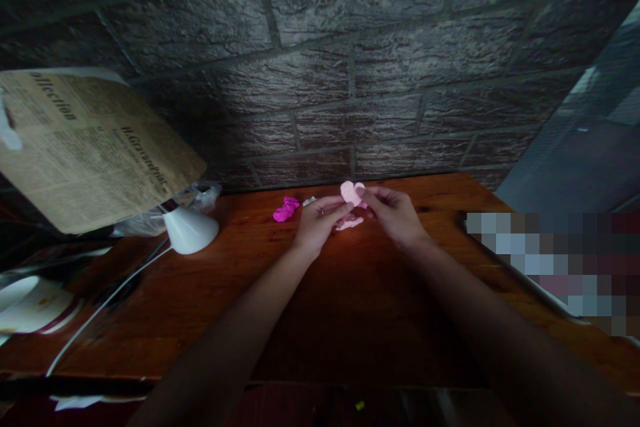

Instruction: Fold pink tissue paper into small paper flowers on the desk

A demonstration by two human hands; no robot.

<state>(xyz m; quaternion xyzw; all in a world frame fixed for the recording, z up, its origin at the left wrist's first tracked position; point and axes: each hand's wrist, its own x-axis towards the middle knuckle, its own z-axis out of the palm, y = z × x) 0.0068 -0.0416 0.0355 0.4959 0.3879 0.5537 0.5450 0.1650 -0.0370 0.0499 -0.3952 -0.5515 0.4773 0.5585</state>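
Between the fingertips of both hands is a light pink petal-like piece [351, 193], thin and rounded with a notch at its top. My left hand [315, 225] pinches its lower left side, while my right hand [398, 212] grips the right side between thumb and fingers. Just below them, another pale pink crumpled piece [350, 223] lies on the wooden table [340, 293], partly covered by the left fingers. A bright magenta crumpled piece [286, 209] rests left of my left hand. Behind that hand a small white piece [309, 201] shows in part.
A lamp with a newspaper-print shade [95, 147] and white base [193, 230] stands at left, its white cord [107, 300] trailing forward. A white cup-like container [35, 303] lies at far left. A blurred-out flat device [555, 267] is at right. The brick-patterned wall [320, 93] rises behind.
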